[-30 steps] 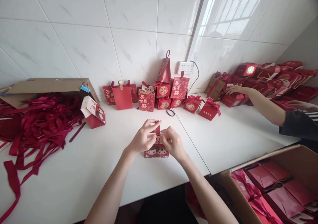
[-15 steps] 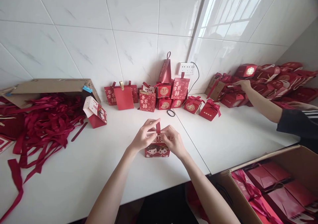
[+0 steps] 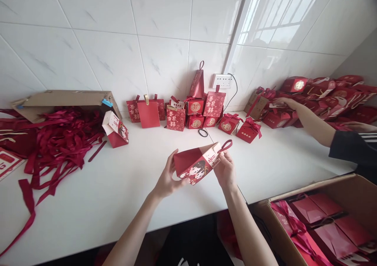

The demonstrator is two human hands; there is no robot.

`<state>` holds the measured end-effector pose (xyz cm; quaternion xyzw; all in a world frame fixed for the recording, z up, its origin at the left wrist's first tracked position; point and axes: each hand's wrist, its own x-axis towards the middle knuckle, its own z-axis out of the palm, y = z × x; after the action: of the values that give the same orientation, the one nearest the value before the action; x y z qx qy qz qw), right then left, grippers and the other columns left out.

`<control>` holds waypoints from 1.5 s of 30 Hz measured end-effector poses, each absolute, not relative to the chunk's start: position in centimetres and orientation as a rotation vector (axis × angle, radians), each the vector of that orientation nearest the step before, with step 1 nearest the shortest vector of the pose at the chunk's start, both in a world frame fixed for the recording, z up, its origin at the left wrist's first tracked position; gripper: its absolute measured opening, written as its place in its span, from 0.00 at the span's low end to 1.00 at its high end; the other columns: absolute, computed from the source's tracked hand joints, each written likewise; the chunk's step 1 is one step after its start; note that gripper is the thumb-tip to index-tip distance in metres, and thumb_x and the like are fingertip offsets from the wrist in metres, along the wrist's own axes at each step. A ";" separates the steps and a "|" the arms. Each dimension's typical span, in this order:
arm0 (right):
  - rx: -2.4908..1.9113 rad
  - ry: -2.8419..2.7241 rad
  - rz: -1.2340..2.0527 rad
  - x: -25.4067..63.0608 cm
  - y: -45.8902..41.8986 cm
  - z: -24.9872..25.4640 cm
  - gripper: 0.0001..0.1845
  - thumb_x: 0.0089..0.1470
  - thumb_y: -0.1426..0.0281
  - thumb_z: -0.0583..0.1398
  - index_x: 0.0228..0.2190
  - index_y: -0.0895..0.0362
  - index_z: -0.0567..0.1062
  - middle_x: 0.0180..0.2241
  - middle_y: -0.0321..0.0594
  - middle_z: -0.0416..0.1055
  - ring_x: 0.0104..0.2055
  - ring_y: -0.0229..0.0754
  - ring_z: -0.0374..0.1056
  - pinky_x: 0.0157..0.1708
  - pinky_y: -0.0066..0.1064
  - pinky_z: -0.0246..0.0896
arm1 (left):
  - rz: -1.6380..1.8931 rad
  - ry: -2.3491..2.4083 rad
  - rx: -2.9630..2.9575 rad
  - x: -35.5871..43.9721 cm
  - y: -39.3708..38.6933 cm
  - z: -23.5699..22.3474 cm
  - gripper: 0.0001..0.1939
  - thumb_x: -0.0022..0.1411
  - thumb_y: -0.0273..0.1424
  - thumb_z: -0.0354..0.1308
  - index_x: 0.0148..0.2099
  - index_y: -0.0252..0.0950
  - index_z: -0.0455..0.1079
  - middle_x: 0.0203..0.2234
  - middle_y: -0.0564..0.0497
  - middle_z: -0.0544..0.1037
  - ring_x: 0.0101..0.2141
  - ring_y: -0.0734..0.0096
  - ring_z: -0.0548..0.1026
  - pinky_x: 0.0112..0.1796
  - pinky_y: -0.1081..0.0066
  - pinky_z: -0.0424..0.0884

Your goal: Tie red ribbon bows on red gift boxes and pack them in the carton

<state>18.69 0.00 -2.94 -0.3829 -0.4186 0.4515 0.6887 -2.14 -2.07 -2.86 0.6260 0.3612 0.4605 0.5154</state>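
Between my hands, a red and white paper gift box (image 3: 196, 162) with cartoon figures is held tilted on its side above the white table. My left hand (image 3: 171, 178) grips its base end, thumb on the printed front. My right hand (image 3: 225, 169) pinches the narrow top end, close to the dark red ribbon loop (image 3: 226, 145) that sticks out there. A similar gift box (image 3: 116, 129) stands on the table to the left, beside a heap of dark red ribbons (image 3: 63, 140) spilling from a cardboard box (image 3: 73, 96).
Several finished-looking red boxes and bags (image 3: 176, 116) line the wall, with a black ring (image 3: 203, 133) before them. At right, a co-worker's hand (image 3: 287, 102) reaches to a pile of red boxes (image 3: 335, 97). A carton (image 3: 315, 187) with red boxes stands front right.
The gift box has been lifted off the table and tipped sideways, its top now pointing right. My left hand has moved from the top to the base; my right hand stays at the top.
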 end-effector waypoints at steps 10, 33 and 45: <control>-0.717 -0.771 1.226 18.0 -2.9 -1.4 0.26 0.53 0.50 0.53 0.50 0.50 0.64 0.48 0.45 0.69 0.47 0.49 0.69 0.42 0.45 0.68 | 1.511 0.909 1.171 2.4 -4.3 1.8 0.35 0.46 0.41 0.65 0.53 0.41 0.53 0.45 0.44 0.70 0.45 0.59 0.73 0.41 0.62 0.74; -0.811 -1.173 1.001 20.4 -9.4 2.3 0.34 0.50 0.57 0.61 0.57 0.46 0.58 0.57 0.42 0.60 0.57 0.52 0.60 0.52 0.45 0.62 | 1.250 0.599 1.245 3.7 -6.8 -1.4 0.34 0.57 0.51 0.53 0.61 0.46 0.51 0.56 0.44 0.65 0.52 0.54 0.69 0.44 0.61 0.74; -0.905 -1.175 0.922 22.6 -13.0 2.2 0.35 0.51 0.50 0.58 0.57 0.44 0.57 0.55 0.43 0.63 0.59 0.53 0.58 0.52 0.46 0.62 | 1.390 0.517 1.485 5.6 -7.5 -1.6 0.31 0.58 0.45 0.54 0.62 0.45 0.55 0.51 0.45 0.72 0.47 0.54 0.73 0.44 0.59 0.74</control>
<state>22.59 -13.01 2.23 -0.3972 -0.5155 0.4046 0.6425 5.61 -7.52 -1.60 0.6134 0.2137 0.5743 0.4981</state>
